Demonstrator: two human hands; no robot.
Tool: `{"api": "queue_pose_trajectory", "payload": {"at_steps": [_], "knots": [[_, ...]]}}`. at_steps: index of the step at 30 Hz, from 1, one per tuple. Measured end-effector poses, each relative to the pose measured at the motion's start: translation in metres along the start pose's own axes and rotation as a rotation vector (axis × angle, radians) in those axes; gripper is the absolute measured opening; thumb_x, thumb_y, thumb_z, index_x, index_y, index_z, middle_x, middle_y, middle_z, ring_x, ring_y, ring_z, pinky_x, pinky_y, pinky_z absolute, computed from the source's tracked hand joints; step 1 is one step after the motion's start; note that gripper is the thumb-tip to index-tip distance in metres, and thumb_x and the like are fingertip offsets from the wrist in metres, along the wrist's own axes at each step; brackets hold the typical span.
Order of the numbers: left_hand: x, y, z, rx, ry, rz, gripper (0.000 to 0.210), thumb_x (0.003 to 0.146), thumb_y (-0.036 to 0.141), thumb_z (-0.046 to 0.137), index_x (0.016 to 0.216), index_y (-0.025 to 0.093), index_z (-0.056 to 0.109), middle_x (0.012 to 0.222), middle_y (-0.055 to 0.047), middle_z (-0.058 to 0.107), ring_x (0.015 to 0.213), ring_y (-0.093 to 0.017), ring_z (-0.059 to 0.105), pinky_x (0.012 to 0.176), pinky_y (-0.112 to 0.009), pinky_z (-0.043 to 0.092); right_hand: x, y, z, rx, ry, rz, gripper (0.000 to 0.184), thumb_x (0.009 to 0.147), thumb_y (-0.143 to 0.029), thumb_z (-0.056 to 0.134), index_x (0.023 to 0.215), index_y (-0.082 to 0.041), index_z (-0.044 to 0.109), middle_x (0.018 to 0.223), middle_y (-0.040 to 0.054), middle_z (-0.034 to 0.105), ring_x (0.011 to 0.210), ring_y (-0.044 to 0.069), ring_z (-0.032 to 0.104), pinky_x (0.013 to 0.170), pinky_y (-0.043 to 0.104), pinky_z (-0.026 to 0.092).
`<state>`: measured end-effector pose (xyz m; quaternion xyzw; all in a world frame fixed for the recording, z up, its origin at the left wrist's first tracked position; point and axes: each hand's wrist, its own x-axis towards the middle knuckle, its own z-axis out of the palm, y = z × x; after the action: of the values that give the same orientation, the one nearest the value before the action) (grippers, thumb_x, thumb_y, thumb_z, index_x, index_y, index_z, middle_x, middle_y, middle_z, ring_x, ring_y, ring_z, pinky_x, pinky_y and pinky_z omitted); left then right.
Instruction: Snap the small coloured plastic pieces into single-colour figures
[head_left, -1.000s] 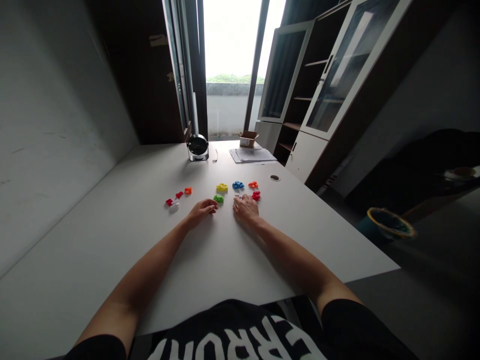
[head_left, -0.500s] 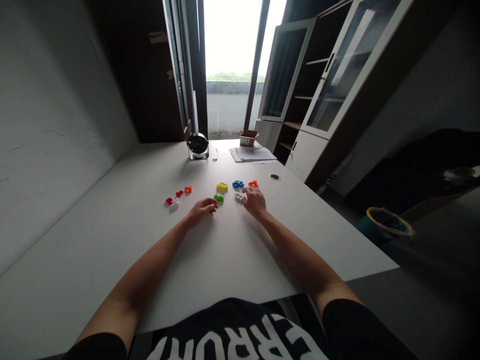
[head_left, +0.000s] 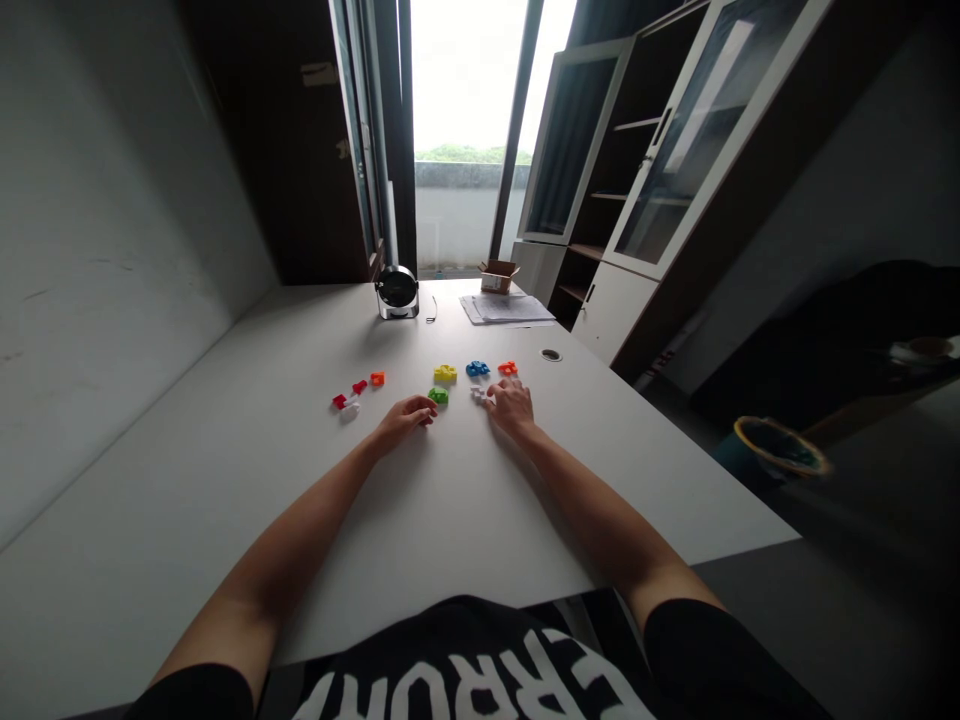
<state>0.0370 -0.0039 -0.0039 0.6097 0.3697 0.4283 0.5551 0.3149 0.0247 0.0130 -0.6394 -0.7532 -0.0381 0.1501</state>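
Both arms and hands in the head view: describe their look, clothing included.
The left hand and right hand are ungloved, and no watch or bracelet shows on either wrist. The forearms are uncovered. Short black sleeves belong to a black T-shirt with big white lettering.

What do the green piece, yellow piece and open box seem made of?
Green piece: probably moulded plastic, judging by its bright, even color and chunky shape; gloss unclear. Yellow piece: likely the same, equally bright. Open box: apparently cardboard, matte brown with thin flaps folded out.
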Motion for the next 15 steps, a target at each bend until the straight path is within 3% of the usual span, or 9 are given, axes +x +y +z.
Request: {"api": "queue_pose_trajectory", "payload": {"at_steps": [4, 15], "knots": [[-0.0005, 0.0000, -0.0001, -0.003, -0.001, 0.007, 0.029, 0.084, 0.034, 0.069, 0.106, 0.014, 0.069, 0.099, -0.010, 0.071, 0.084, -0.018, 0.065, 0.080, -0.033, 0.051, -0.0004, 0.0011, 0.0019, 0.013, 0.017, -0.009, 0.021, 0.099, -0.029, 0.055, 0.108, -0.019, 0.071, 0.117, 0.0125, 0.062, 0.117, 0.027, 0.047, 0.094, 0.038, 0.034], [-0.0016, 0.0029, 0.0012, -0.007, 0.002, 0.010, 0.031, 0.083, 0.036, 0.070, 0.105, 0.014, 0.070, 0.099, -0.010, 0.071, 0.083, -0.018, 0.065, 0.079, -0.033, 0.051, -0.0015, -0.0031, -0.0040, 0.026, -0.006, 0.009, 0.025, 0.101, -0.033, 0.051, 0.109, -0.020, 0.071, 0.120, 0.0127, 0.062, 0.116, 0.028, 0.050, 0.098, 0.040, 0.034]]}}
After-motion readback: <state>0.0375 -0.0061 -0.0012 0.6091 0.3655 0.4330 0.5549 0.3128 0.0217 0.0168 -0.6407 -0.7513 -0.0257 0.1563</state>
